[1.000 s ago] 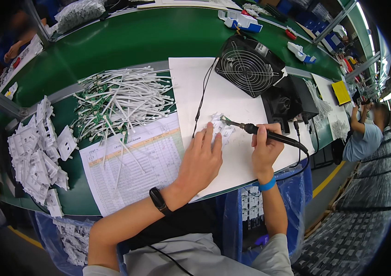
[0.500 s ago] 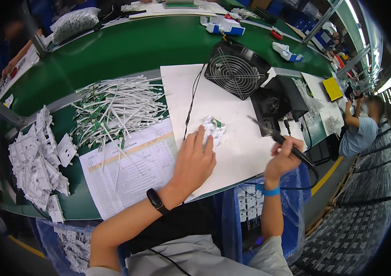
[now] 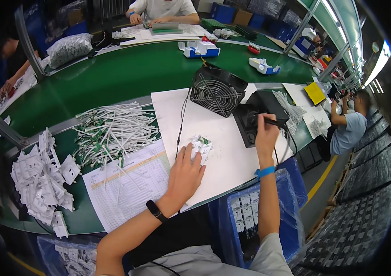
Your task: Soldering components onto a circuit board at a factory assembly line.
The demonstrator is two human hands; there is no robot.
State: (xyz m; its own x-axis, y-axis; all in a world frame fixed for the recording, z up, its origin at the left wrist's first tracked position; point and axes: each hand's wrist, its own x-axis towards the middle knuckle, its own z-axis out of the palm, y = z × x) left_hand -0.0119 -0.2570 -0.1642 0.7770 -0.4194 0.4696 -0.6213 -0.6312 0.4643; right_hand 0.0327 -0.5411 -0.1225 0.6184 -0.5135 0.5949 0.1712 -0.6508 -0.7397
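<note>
My left hand (image 3: 186,174) lies on the white work board with its fingers stretched out. Its fingertips touch a white plastic housing (image 3: 202,150) with a small green circuit board (image 3: 202,140) on it. My right hand (image 3: 266,135) grips a black soldering iron (image 3: 272,122) like a pen, over the black soldering stand (image 3: 245,123). The iron's tip is hidden at the stand. A black fan with a wire guard (image 3: 215,93) stands beyond the housing.
A heap of white cables with green boards (image 3: 115,131) lies left of a printed sheet (image 3: 131,186). White plastic housings (image 3: 39,179) are piled farther left. A lined blue bin (image 3: 292,216) stands below the table's front edge. Co-workers (image 3: 349,126) sit nearby.
My right hand has carried the soldering iron up and left to the stand. My left hand remains at the housing. The whole view has shifted, showing more of the far side.
</note>
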